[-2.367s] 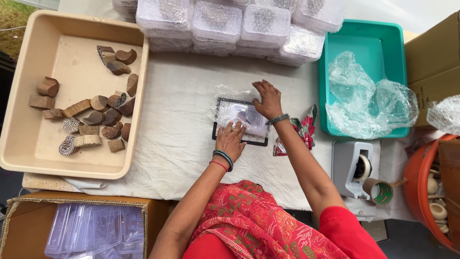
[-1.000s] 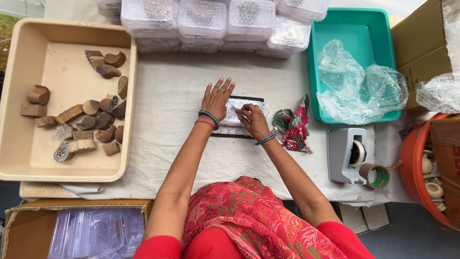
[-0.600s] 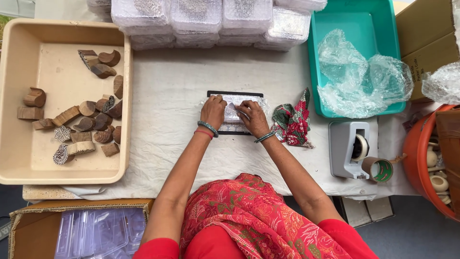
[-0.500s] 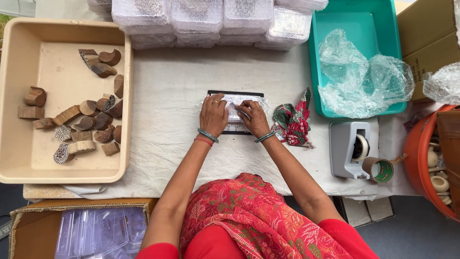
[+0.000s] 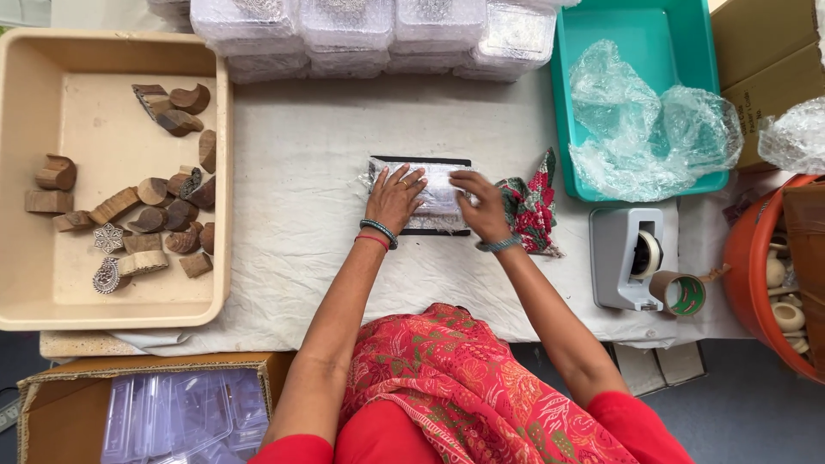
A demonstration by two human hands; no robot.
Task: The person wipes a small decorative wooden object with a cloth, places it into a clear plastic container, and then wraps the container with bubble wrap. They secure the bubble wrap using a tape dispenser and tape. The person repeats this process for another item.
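Note:
A flat black-edged package wrapped in clear plastic lies on the white cloth-covered table in front of me. My left hand rests flat on its left half with fingers spread, pressing it down. My right hand sits at its right end, fingers curled on the plastic wrap there. Much of the package is hidden under both hands.
A beige tray at left holds several wooden blocks. Stacked clear boxes line the far edge. To the right are a red patterned cloth, a teal tray with bubble wrap, a tape dispenser and an orange bucket.
My left hand has slid from the package's far left corner onto its left half. My right hand has moved from its middle to its right end. The package stays put.

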